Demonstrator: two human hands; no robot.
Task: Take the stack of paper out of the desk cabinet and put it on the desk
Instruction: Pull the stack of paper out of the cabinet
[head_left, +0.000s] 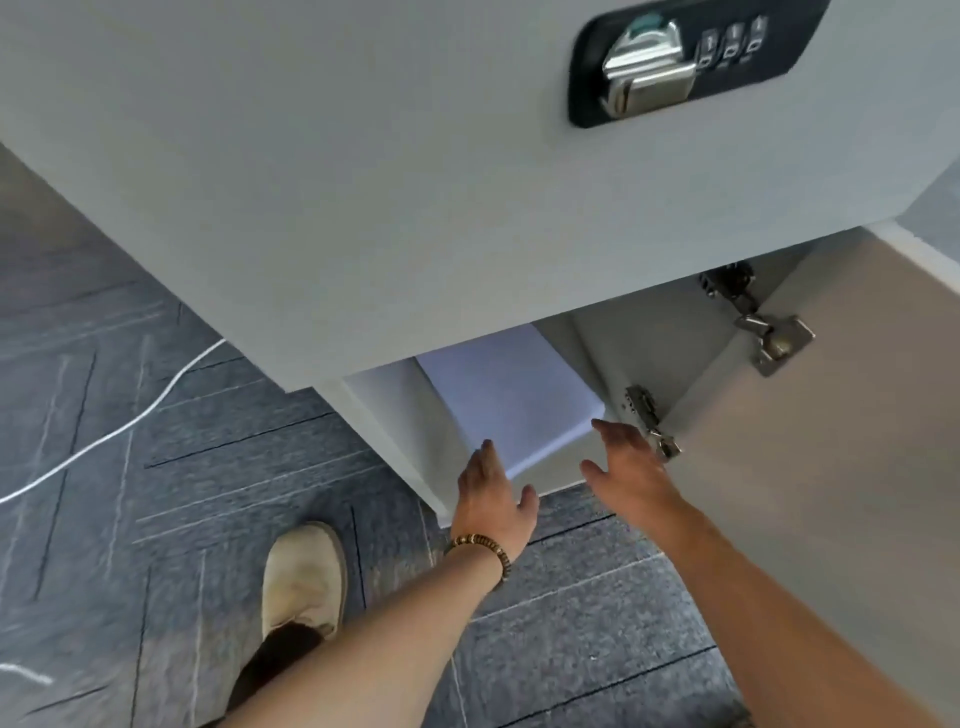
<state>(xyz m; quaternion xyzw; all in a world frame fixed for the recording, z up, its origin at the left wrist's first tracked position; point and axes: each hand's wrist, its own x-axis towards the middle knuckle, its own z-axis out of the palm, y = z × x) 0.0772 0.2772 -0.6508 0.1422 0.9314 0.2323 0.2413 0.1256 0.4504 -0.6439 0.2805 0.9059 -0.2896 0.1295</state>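
A white stack of paper (511, 400) lies on the floor of the open desk cabinet (384, 410), below a grey drawer front. My left hand (491, 496), with a bead bracelet on the wrist, reaches in at the stack's near left corner with its fingers apart. On the other side, my right hand (626, 467) hovers at the stack's near right edge, also with fingers spread. Neither hand grips the paper. The back of the stack is hidden under the drawer front.
The cabinet door (810, 467) stands swung open to the right, with metal hinges (774, 338) on it. A combination lock (685, 62) sits on the drawer front above. A white cable (130, 421) runs over the grey floor, and my shoe (304, 577) stands at lower left.
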